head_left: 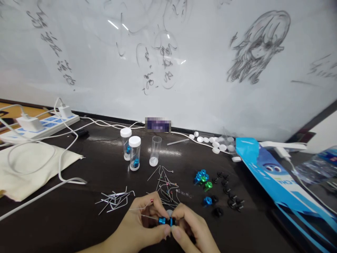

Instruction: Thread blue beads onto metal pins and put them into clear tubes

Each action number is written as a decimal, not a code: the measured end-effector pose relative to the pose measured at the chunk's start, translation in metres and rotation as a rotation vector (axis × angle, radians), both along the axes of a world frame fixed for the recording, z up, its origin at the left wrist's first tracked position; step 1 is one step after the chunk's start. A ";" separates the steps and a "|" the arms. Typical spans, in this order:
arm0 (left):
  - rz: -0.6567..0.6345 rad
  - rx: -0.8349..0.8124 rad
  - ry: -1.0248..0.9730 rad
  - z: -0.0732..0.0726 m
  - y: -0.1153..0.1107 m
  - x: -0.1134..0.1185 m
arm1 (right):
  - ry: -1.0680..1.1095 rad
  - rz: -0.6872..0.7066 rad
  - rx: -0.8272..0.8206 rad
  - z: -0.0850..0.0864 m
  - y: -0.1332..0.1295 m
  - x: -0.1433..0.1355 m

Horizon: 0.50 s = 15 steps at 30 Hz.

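Note:
My left hand (143, 225) and my right hand (193, 228) meet at the near edge of the view. Both pinch a small blue-and-black metal part (163, 221) between thumbs and fingers, one at each end. A thin wire with a red-ringed tip (152, 201) sticks out along my left fingers. Just beyond my hands lies a loose pile of thin wires with small looped or beaded ends (168, 186). Bent hex keys (116, 201) are heaped to the left. On the right are blue fittings (202, 175), green fittings (208, 185) and black pieces (233, 201).
Two capped clear tubes (134, 154) with blue parts inside stand behind, beside an uncapped tube (155, 151). White caps (216, 150) lie near the whiteboard (197, 88). A blue packet (268, 172) is at right; a power strip (50, 123) and cloth pouch (28, 168) are left.

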<state>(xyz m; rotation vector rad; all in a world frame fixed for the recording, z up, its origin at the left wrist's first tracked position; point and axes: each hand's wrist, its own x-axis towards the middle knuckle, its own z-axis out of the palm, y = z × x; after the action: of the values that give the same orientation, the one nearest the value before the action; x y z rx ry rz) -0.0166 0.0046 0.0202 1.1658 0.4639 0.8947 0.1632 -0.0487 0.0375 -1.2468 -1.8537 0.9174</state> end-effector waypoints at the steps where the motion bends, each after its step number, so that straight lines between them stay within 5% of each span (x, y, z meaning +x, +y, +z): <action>1: -0.006 0.019 0.005 0.000 0.000 0.000 | -0.003 0.009 0.025 0.001 0.000 -0.001; 9: -0.056 0.074 0.066 0.010 -0.006 -0.002 | 0.067 0.126 0.049 0.010 0.004 -0.004; 15: -0.008 0.048 -0.004 -0.001 -0.002 -0.001 | 0.066 0.026 0.052 0.001 0.003 -0.001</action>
<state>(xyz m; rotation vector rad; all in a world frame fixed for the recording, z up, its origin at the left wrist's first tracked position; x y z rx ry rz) -0.0177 0.0027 0.0195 1.2092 0.4363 0.9051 0.1618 -0.0455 0.0388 -1.1504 -1.8344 0.9077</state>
